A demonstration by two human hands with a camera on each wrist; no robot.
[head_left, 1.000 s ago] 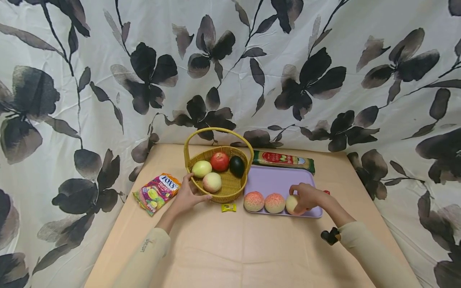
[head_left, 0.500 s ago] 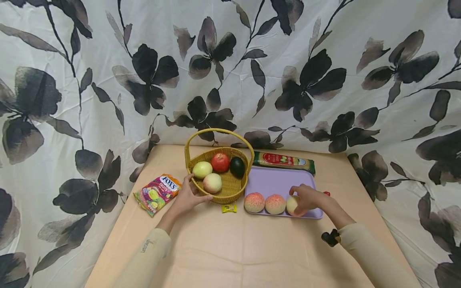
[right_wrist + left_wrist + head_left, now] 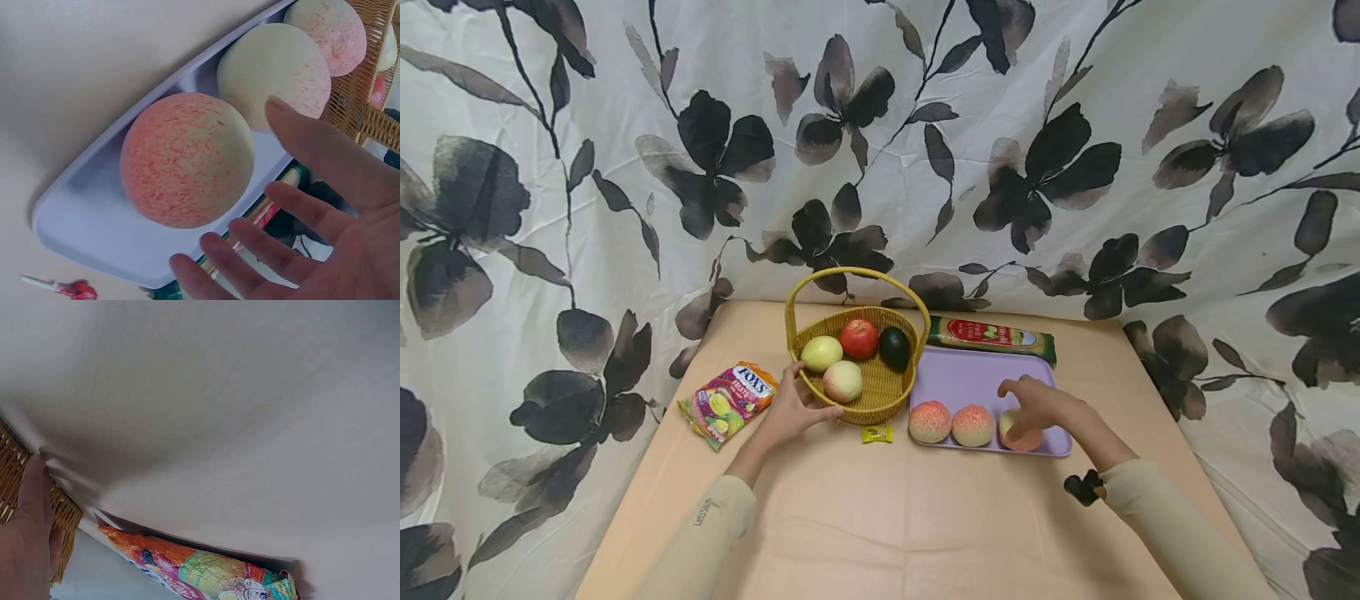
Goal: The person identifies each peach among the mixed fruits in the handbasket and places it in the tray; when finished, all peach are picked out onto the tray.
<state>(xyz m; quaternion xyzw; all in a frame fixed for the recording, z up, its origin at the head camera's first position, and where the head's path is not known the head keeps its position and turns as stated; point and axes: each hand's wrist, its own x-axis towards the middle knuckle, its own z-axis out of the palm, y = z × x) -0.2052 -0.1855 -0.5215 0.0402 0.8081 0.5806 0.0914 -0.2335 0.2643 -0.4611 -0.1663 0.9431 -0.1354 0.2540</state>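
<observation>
Peach (image 3: 187, 161) on tray's (image 3: 951, 373) right end being hovered over by right hand (image 3: 1040, 408), fingers apart; basket (image 3: 882, 396) left of tray being touched by left hand (image 3: 793, 411), fingers straight. Rolling being risked if nudged off-centre.

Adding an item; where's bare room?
Free: the near table, between the sleeves; back left of the tray, between peaches and green packet. Crowded: the tray's front, three peaches, right hand over the rightmost; left and front of the basket, with left hand, candy bag and yellow sweet.
</observation>
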